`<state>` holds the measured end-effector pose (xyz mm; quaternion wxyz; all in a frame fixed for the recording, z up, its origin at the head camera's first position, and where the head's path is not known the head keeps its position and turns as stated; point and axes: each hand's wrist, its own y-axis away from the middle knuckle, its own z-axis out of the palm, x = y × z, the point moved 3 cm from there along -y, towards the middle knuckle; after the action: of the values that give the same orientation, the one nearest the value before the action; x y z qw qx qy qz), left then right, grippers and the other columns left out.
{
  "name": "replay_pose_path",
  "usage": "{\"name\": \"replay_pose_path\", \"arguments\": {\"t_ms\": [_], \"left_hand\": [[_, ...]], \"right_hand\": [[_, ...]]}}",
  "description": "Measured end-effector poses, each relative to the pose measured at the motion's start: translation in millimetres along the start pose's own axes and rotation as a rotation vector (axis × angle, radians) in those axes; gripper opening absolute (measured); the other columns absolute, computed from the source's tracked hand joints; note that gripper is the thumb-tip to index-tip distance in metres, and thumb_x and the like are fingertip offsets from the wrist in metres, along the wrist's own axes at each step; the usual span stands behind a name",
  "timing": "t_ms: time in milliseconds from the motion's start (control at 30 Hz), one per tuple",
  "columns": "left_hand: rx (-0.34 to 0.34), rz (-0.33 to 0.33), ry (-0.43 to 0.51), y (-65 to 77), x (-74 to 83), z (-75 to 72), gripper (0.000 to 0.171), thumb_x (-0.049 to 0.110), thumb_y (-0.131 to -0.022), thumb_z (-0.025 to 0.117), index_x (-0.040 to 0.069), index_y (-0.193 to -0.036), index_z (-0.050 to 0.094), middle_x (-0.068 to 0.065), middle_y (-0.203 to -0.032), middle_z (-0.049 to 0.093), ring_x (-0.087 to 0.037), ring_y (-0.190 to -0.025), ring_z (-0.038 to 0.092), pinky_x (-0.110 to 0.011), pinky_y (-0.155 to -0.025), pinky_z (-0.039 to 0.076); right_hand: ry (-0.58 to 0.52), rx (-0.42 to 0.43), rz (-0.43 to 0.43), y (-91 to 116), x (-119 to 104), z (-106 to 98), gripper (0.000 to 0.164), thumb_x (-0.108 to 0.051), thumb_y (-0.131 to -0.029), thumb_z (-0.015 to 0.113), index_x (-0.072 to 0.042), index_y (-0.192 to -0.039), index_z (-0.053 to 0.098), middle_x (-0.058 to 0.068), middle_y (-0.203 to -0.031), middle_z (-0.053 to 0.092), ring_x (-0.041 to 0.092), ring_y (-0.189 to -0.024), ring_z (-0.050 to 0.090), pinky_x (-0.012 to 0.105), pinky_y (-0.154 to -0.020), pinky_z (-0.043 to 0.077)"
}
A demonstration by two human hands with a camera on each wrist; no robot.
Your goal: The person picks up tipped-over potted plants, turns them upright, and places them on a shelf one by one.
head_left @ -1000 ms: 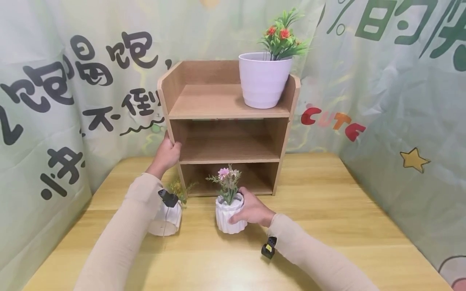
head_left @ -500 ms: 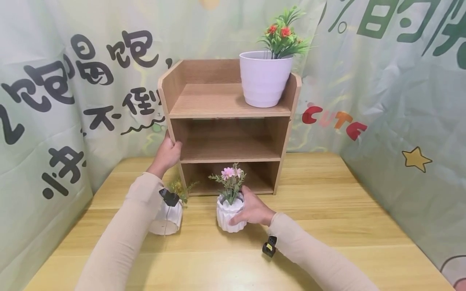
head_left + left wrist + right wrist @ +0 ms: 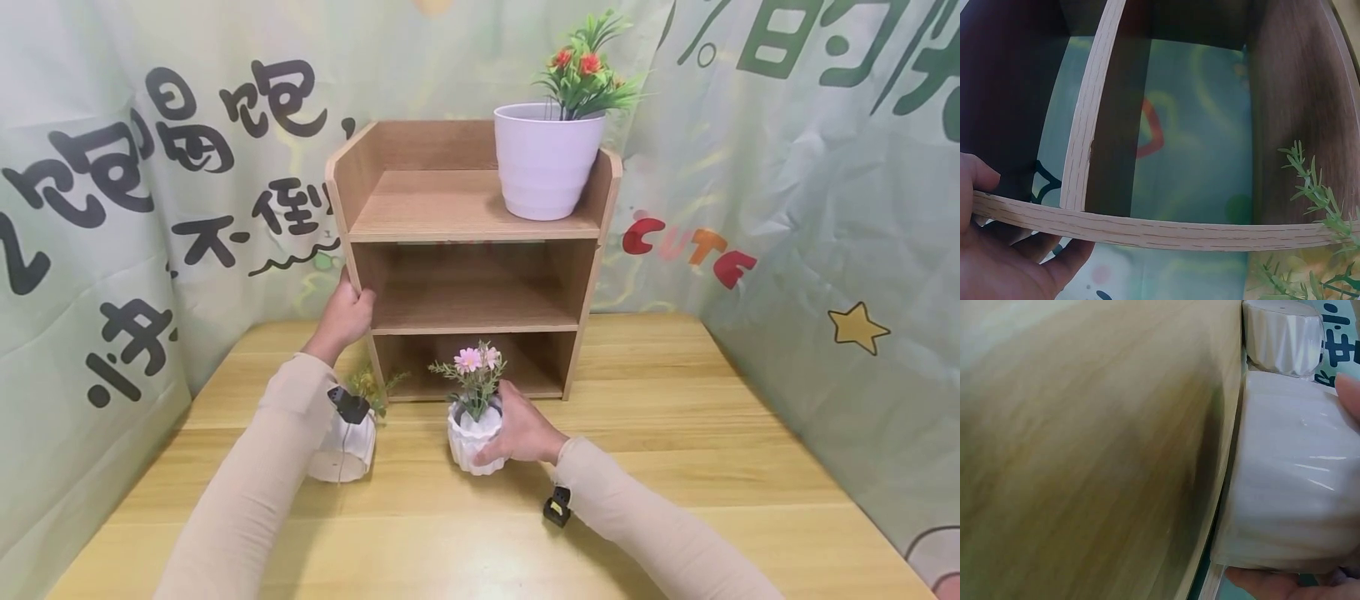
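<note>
My left hand [image 3: 345, 317] grips the left side panel of a wooden shelf unit [image 3: 472, 325]. In the left wrist view, the thumb lies on one side of the panel edge [image 3: 1166, 229] and the fingers on the other. With my right hand [image 3: 521, 429] I hold a small white ribbed flowerpot [image 3: 468, 446] with pink flowers [image 3: 477, 360], low over the table in front of the unit. Whether its base touches the table I cannot tell. A second white pot [image 3: 348, 450] with yellow flowers lies tipped below my left forearm, which partly hides it.
A larger white pot [image 3: 546, 167] with red flowers stands on the top shelf at the right. Two open compartments [image 3: 480, 287] lie below. The wooden table [image 3: 675, 400] extends right and forward; printed curtains [image 3: 810, 208] hang behind and at the sides.
The pink flowers and their pot have shifted very slightly to the right and away from me in my right hand. My left hand keeps its hold on the shelf unit.
</note>
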<state>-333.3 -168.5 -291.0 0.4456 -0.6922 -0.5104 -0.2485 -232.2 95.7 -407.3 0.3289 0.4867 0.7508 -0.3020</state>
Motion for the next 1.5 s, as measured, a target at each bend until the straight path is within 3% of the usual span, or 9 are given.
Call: {"name": "replay_pose_path", "arguments": {"t_ms": [233,667,900,1000,1167,1333,1500], "left_hand": [[0.001,0.001,-0.011,1.3,0.5,-0.4,0.049,0.008,-0.098,0.039,-0.004,-0.144,0.024,-0.034,-0.138,0.041,-0.043,-0.133,0.035,-0.05,-0.113,0.023],[-0.002,-0.011,-0.022,1.7,0.1,-0.6,0.048,0.01,-0.099,0.039,-0.003,-0.143,0.025,-0.035,-0.139,0.041,-0.044,-0.133,0.035,-0.051,-0.113,0.023],[-0.004,-0.013,-0.02,1.7,-0.2,-0.8,0.05,0.01,-0.098,0.039,-0.003,-0.144,0.024,-0.034,-0.139,0.041,-0.043,-0.133,0.035,-0.051,-0.112,0.024],[-0.006,-0.011,-0.017,2.1,-0.4,-0.5,0.049,0.01,-0.098,0.039,-0.004,-0.143,0.024,-0.035,-0.137,0.042,-0.043,-0.132,0.036,-0.051,-0.112,0.024],[-0.005,-0.001,-0.017,2.5,0.1,0.2,0.047,0.009,-0.098,0.039,-0.005,-0.141,0.026,-0.035,-0.135,0.043,-0.042,-0.131,0.037,-0.05,-0.112,0.025],[-0.005,0.0,-0.011,2.6,0.9,0.4,0.046,0.009,-0.098,0.038,-0.006,-0.14,0.027,-0.034,-0.134,0.044,-0.042,-0.131,0.037,-0.05,-0.112,0.025],[-0.005,-0.001,-0.006,2.6,2.0,0.2,0.047,0.008,-0.098,0.038,-0.005,-0.142,0.026,-0.033,-0.137,0.042,-0.041,-0.132,0.036,-0.049,-0.113,0.024]], "right_hand": [[0.098,0.013,0.026,1.0,0.3,-0.3,0.125,-0.021,-0.044,0.098,0.014,-0.142,0.028,0.028,-0.141,0.041,0.041,-0.129,0.041,0.05,-0.11,0.029],[0.141,0.014,0.021,1.2,1.3,0.3,0.121,-0.025,-0.044,0.098,0.012,-0.14,0.034,0.023,-0.136,0.047,0.038,-0.125,0.046,0.048,-0.108,0.033],[0.156,0.0,0.074,2.2,3.8,1.1,0.133,-0.025,-0.046,0.098,0.018,-0.144,0.019,0.034,-0.15,0.022,0.044,-0.138,0.026,0.049,-0.113,0.021],[0.157,-0.002,0.082,2.6,4.7,1.6,0.133,-0.025,-0.047,0.097,0.018,-0.145,0.018,0.035,-0.15,0.02,0.044,-0.139,0.023,0.049,-0.113,0.02],[0.153,0.004,0.061,3.3,5.5,2.1,0.132,-0.024,-0.047,0.097,0.018,-0.144,0.019,0.035,-0.15,0.022,0.044,-0.138,0.026,0.049,-0.113,0.021],[0.136,0.021,0.018,2.9,7.0,2.7,0.118,-0.024,-0.045,0.098,0.016,-0.136,0.034,0.026,-0.132,0.046,0.04,-0.124,0.046,0.048,-0.108,0.034],[0.145,0.013,0.007,2.6,6.9,3.0,0.119,-0.025,-0.045,0.098,0.016,-0.137,0.033,0.023,-0.132,0.046,0.039,-0.123,0.047,0.048,-0.107,0.034]]}}
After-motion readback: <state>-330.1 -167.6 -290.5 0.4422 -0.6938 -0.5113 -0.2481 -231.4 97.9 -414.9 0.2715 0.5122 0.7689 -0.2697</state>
